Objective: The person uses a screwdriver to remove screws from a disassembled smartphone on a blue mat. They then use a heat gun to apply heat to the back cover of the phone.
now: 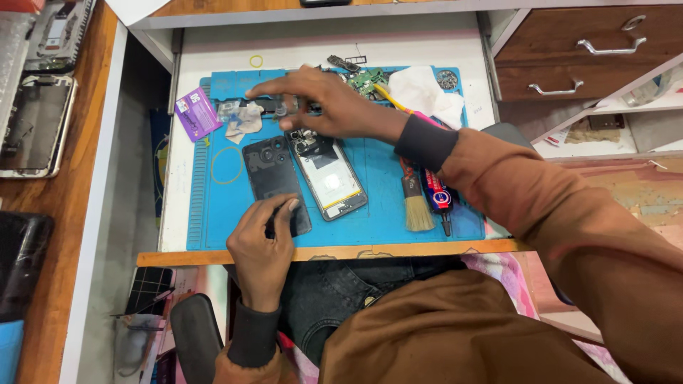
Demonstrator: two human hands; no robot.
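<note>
My left hand (pixel 263 238) rests near the front edge of a blue work mat (pixel 384 206), its fingertips pressing on the lower corner of a dark phone back cover (pixel 274 178). Just right of the cover lies an opened phone body (pixel 329 178) with its insides showing. My right hand (pixel 324 99) reaches across the far part of the mat, fingers stretched left over small parts and a crumpled tissue (pixel 244 119). Whether it pinches anything, I cannot tell.
A purple card (pixel 196 112) lies at the mat's left end; a green circuit board (pixel 366 80) and white cloth (pixel 423 92) lie at the back. A brush (pixel 415 203) and glue tube (pixel 437 193) lie right. Phones (pixel 32 121) rest on the left desk; drawers (pixel 590 50) stand at the right.
</note>
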